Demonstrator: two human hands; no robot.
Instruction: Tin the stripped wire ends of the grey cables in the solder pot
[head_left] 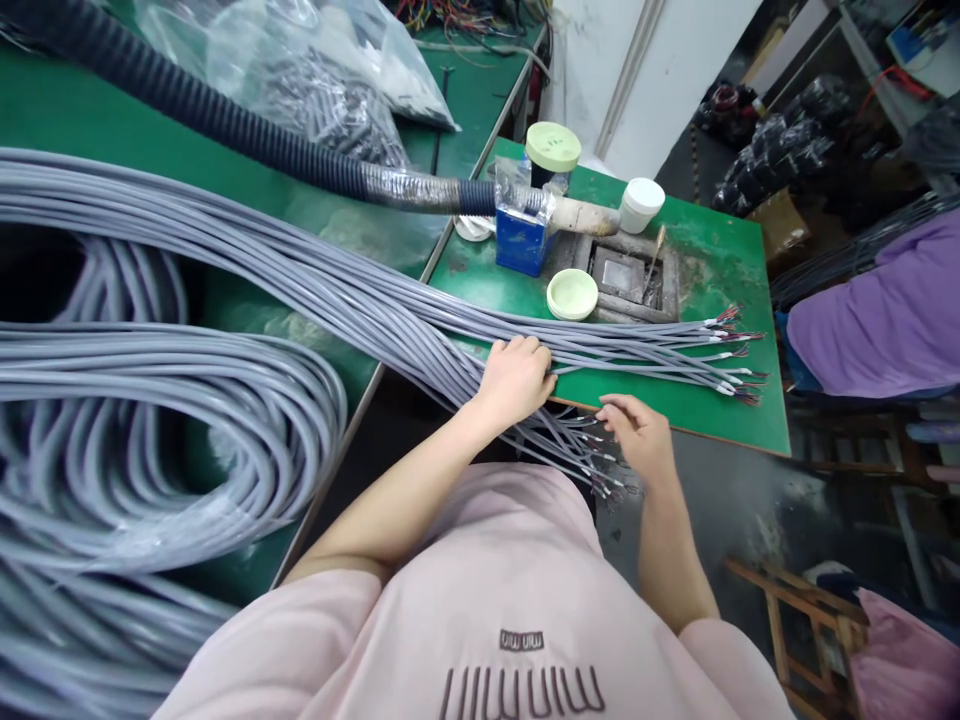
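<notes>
A thick bundle of grey cables (360, 290) runs from the left bench onto the small green table. My left hand (517, 378) is closed over part of the bundle at the table's front edge. Beyond it, several cable ends (724, 370) lie on the table, stripped to thin coloured wires. Other cable ends (577, 450) hang below the edge, in front of my body. My right hand (636, 432) is just right of these hanging ends, fingers loosely bent and thumb apart, with nothing visible in it.
On the table (750, 260) stand a solder pot (622, 275) with a stick in it, a pale green lid (572, 294), a white tub (641, 203) and a blue box (521, 240) under a black hose (285, 150). Coiled cables (285, 400) lie left. A person in purple (877, 310) is at right.
</notes>
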